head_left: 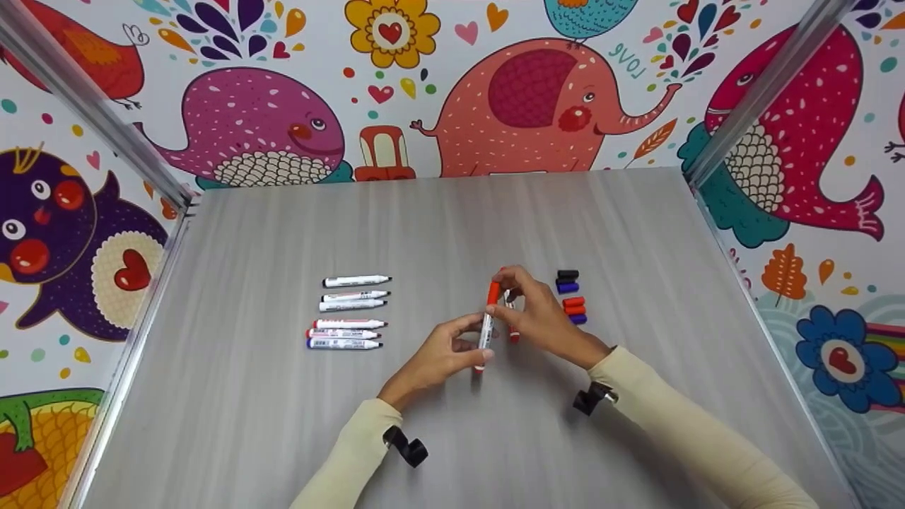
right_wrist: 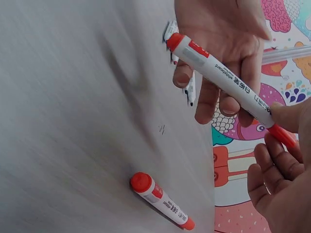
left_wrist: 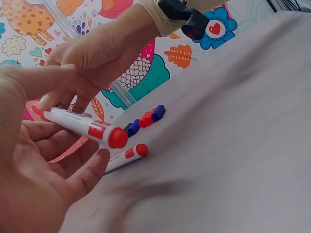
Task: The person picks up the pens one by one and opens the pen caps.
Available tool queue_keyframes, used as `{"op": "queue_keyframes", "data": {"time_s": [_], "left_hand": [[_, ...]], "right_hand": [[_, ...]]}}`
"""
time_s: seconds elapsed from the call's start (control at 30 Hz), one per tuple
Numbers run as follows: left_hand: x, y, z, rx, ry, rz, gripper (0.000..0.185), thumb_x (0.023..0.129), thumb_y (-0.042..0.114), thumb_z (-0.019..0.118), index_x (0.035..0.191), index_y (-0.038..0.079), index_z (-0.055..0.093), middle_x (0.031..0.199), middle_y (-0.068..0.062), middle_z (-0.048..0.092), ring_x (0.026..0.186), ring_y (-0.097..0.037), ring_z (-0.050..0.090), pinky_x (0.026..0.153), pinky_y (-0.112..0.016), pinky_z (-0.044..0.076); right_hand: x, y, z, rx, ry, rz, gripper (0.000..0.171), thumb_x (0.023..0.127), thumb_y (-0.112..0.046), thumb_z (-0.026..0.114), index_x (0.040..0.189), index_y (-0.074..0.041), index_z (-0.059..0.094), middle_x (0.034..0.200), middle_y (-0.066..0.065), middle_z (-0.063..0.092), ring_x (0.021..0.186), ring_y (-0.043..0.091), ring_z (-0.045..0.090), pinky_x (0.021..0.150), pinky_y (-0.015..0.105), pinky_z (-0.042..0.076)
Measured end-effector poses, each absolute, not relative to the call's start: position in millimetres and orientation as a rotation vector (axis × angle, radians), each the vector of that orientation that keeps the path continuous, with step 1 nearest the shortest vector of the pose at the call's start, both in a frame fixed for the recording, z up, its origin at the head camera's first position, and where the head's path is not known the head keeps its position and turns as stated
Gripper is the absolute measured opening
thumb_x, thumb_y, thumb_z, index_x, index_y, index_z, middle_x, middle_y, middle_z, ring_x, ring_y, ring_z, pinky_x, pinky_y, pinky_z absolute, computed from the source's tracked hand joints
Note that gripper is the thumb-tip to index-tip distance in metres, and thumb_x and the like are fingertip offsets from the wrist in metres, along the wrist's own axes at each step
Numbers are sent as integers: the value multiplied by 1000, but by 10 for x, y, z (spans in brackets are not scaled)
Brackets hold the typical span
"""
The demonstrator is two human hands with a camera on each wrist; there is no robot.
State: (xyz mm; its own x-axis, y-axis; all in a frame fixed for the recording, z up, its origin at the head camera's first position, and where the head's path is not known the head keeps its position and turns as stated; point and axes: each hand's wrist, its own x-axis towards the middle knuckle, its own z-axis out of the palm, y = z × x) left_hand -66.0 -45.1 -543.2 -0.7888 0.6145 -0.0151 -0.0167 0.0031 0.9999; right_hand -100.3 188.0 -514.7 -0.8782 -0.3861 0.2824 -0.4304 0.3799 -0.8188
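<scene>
A white whiteboard marker with a red end and red cap is held up at a slant. My right hand pinches it near the cap, with the thumb on the barrel in the right wrist view. Beside the barrel is my left hand, its palm turned towards the marker and its fingers loosely bent behind it. No left finger wraps over the barrel in the left wrist view; whether they touch it is unclear. Another red-capped marker lies on the table below, partly hidden by the right hand in the head view.
Left of the hands, several white markers lie uncapped in a rough column on the grey table. To the right is a column of loose caps, black, blue and red. Patterned walls border the table.
</scene>
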Motion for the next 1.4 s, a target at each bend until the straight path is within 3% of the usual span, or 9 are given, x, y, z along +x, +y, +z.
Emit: {"op": "queue_keyframes", "data": {"time_s": [0.17, 0.43, 0.7, 0.9, 1.2, 1.4], "left_hand": [[-727, -515, -5328, 647, 1961, 1693, 59, 104, 16, 75, 156, -3, 56, 140, -26, 67, 108, -41, 75, 85, -33, 64], [-788, -558, -5224, 592, 2052, 1559, 48, 104, 19, 77, 148, 5, 67, 133, -27, 69, 99, -41, 76, 67, -28, 58], [-855, -569, -5170, 705, 2180, 1445, 36, 103, 11, 76, 138, 4, 74, 126, -19, 76, 112, -20, 69, 96, -42, 60], [-899, -565, -5118, 770, 2295, 1303, 29, 102, 9, 77, 131, 3, 77, 116, -10, 78, 104, -19, 68, 90, -41, 58], [-893, -469, -5075, 885, 2527, 1089, 21, 102, 6, 77, 122, 1, 78, 115, -9, 78, 106, -23, 66, 97, -46, 57], [-853, -442, -5078, 947, 2665, 966, 19, 102, 10, 80, 120, 4, 77, 113, -7, 77, 102, -21, 67, 92, -42, 60]], "right_hand": [[-967, 1886, -5168, 769, -2564, 1456, 50, 97, -12, 86, 140, -1, 62, 124, 9, 76, 102, 25, 68, 94, 44, 59], [-883, 1923, -5205, 784, -2604, 1428, 48, 97, -12, 86, 139, -3, 64, 124, 11, 76, 100, 37, 66, 87, 54, 60], [-841, 1954, -5273, 816, -2619, 1452, 43, 98, -14, 85, 135, -3, 66, 118, 10, 74, 101, 23, 64, 88, 58, 59], [-833, 1947, -5321, 850, -2602, 1392, 39, 97, -13, 86, 130, -2, 68, 113, 15, 73, 98, 22, 66, 87, 50, 59], [-822, 1949, -5358, 873, -2630, 1344, 36, 98, -12, 85, 128, -3, 68, 113, 15, 72, 95, 20, 67, 88, 36, 61], [-824, 1942, -5361, 894, -2627, 1330, 31, 98, -13, 85, 122, -2, 70, 112, 11, 73, 94, 18, 68, 87, 33, 61]]}}
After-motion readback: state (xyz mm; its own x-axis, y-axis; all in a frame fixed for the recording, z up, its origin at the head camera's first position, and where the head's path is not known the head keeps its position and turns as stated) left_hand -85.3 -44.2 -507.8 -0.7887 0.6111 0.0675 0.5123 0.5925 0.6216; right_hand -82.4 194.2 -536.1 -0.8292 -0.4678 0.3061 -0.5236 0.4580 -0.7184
